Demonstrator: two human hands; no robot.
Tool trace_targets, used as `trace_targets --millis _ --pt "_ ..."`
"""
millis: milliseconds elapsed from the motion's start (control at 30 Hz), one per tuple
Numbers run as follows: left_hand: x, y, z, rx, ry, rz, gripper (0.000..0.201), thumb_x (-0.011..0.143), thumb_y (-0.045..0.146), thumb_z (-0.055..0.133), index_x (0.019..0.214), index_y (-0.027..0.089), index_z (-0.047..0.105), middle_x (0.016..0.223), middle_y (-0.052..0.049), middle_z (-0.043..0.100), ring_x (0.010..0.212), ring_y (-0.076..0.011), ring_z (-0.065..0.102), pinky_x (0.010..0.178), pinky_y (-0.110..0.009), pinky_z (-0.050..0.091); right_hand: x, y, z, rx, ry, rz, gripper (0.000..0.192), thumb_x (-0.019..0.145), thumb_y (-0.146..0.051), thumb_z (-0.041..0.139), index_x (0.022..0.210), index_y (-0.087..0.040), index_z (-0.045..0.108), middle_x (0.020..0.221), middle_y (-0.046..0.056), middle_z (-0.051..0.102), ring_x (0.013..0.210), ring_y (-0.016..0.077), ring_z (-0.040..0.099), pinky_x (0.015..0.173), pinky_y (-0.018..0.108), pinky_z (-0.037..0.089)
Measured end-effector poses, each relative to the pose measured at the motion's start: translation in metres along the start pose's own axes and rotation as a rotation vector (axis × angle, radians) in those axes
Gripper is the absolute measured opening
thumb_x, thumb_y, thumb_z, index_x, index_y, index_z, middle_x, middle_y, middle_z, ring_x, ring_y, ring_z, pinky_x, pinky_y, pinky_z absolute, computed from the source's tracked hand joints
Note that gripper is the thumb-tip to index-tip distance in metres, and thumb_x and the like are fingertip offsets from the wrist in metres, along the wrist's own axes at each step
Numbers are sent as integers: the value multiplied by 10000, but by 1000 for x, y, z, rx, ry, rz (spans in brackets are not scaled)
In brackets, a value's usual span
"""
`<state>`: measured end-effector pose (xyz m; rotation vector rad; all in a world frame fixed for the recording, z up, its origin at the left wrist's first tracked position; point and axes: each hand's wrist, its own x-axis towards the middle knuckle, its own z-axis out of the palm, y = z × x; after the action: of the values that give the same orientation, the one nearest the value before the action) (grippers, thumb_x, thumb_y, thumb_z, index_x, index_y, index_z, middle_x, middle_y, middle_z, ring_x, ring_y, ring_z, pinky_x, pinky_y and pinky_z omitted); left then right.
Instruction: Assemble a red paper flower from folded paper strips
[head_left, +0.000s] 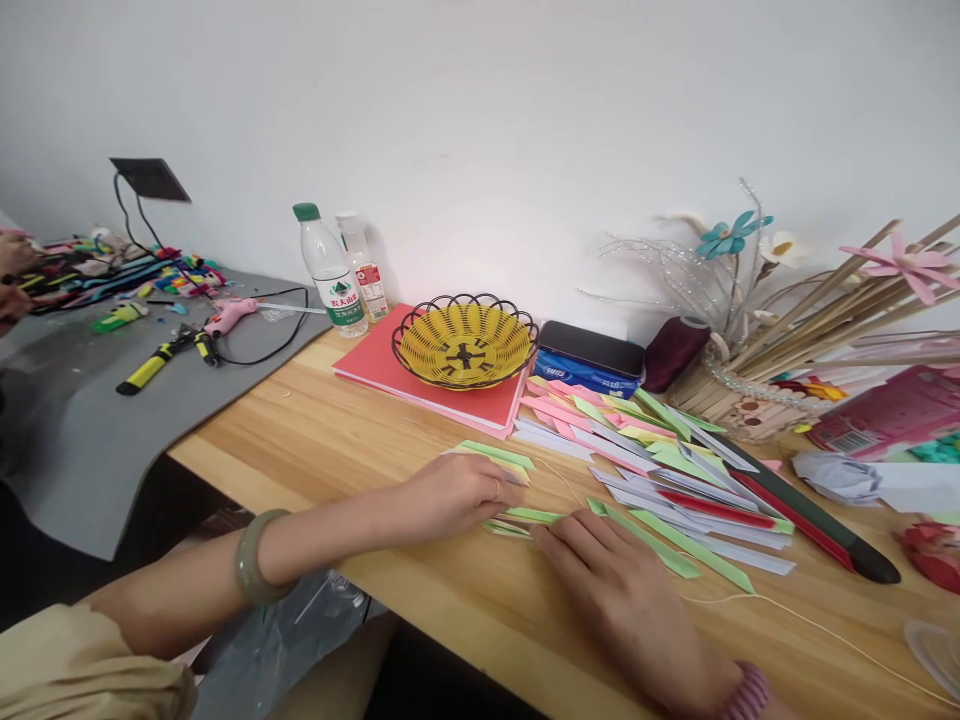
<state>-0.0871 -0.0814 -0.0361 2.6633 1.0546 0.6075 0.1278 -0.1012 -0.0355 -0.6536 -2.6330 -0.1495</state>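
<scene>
My left hand [465,492], wearing a ring, is closed at folded paper strips on the wooden table. Its fingertips are partly hidden. Just beyond it lie a green strip [495,455] and a yellow one. My right hand [600,570] has its fingers bent together over the end of a narrow green folded paper strip [534,515], which spans the gap between both hands. A thin pale string [562,478] runs between them. To the right of my right hand, more folded green strips [701,550] lie beside a pile of white, pink and yellow strips [622,430].
A yellow woven basket [465,345] sits on red paper [375,365]. Bottles [330,275] stand behind. At right are a dark green-and-red paper trimmer [817,520], a thread spool [675,350] and a flower holder [750,405]. A pink glue gun [229,316] lies left; another person's hand [13,255] shows there.
</scene>
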Motion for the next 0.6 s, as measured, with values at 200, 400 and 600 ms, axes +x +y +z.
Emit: trace_targets --millis 200,400,600 --pt "-5 6 1 -42 -5 -8 243 840 315 484 997 199 628 1044 -54 658 1030 -156 580 878 -266 464 4 2 1 10 -16 20 268 896 -122 330 915 -120 598 727 60 576 666 170 511 591 307 432" --pt "-8 4 11 -25 59 53 222 858 282 466 949 173 637 932 -39 687 1026 -143 581 852 -237 478 2 5 0 -26 25 5 259 889 -114 335 987 -69 571 747 83 585 671 175 517 593 325 453" --pt "-7 5 15 -2 152 83 256 881 209 407 813 164 649 843 -21 691 901 -112 615 772 -202 493 2 7 3 -178 -2 32 310 879 -100 318 1054 -92 574 898 126 616 853 218 563 679 362 503"
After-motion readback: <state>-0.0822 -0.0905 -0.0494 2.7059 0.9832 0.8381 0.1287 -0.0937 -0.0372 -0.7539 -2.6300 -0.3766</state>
